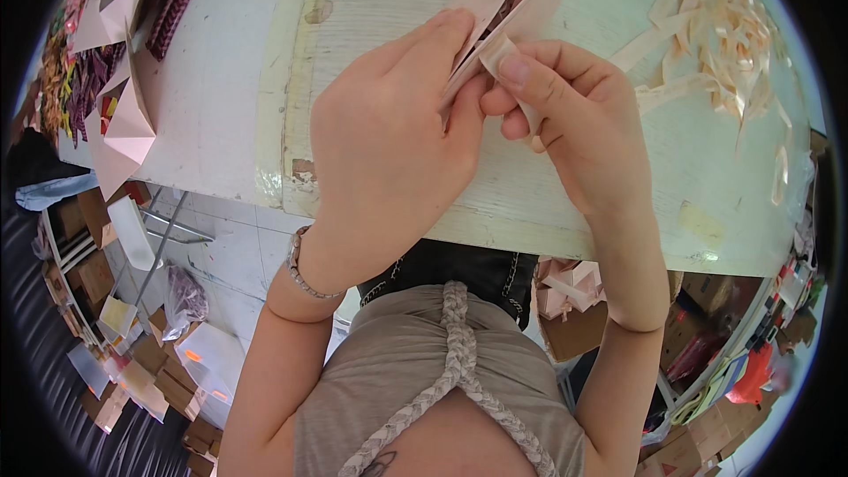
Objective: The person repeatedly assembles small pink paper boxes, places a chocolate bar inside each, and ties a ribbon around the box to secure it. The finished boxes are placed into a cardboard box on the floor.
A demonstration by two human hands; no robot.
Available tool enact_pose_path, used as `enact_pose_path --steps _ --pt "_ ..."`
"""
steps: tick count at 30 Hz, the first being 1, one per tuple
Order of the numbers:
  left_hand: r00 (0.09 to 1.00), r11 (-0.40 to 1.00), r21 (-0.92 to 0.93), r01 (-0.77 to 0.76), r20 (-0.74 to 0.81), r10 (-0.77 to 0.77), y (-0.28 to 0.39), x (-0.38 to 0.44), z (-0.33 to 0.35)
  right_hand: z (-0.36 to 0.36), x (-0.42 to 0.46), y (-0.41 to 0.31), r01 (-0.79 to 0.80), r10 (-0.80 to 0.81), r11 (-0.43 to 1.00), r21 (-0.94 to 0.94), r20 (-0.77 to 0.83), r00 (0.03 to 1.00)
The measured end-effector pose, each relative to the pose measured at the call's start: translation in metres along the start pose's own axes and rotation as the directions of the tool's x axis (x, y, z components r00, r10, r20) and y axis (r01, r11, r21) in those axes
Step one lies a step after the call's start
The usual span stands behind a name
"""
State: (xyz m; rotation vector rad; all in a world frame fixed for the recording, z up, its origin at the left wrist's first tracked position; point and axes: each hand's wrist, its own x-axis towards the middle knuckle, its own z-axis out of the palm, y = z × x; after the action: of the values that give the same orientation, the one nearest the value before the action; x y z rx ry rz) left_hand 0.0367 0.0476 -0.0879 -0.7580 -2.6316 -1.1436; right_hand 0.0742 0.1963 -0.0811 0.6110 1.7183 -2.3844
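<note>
A pale pink folded paper box (510,6) is pinched in my left hand (397,119), tilted up and away from me above the table. Through the dark gap between its panels something dark shows, too little to name. My right hand (570,93) grips a short cream satin ribbon (497,53) between thumb and fingers, close against the box's near side. The ribbon's lower part curls under the right fingers. Whether it passes through the box is hidden by my hands.
A heap of cream ribbons (722,40) lies at the table's right. On the left are open pink paper boxes (126,139), purple wrapped packets (171,18) and a pile of colourful packets (73,79). Below the table's front edge stands a cardboard box (573,331) holding pink paper boxes (570,285).
</note>
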Motion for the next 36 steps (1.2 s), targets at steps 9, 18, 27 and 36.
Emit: enact_pose_path --steps 9,18,27,36 --pt "1.000 1.000 0.005 -0.010 -0.001 0.010 -0.001 0.000 0.000 -0.013 0.010 -0.010 -0.034 0.048 0.989 -0.146 0.097 0.994" --pt "1.000 1.000 0.013 0.009 0.012 -0.010 0.001 0.001 -0.001 -0.009 0.012 -0.002 0.030 -0.024 0.997 -0.071 0.073 0.997" --pt "1.000 1.000 0.016 0.009 0.025 -0.009 0.002 0.002 -0.002 -0.004 0.012 0.004 0.084 -0.084 0.996 -0.032 0.029 0.996" --pt "1.000 1.000 0.013 -0.002 0.017 0.001 0.001 0.002 -0.001 -0.001 0.002 0.005 0.134 -0.134 0.991 -0.014 -0.058 0.989"
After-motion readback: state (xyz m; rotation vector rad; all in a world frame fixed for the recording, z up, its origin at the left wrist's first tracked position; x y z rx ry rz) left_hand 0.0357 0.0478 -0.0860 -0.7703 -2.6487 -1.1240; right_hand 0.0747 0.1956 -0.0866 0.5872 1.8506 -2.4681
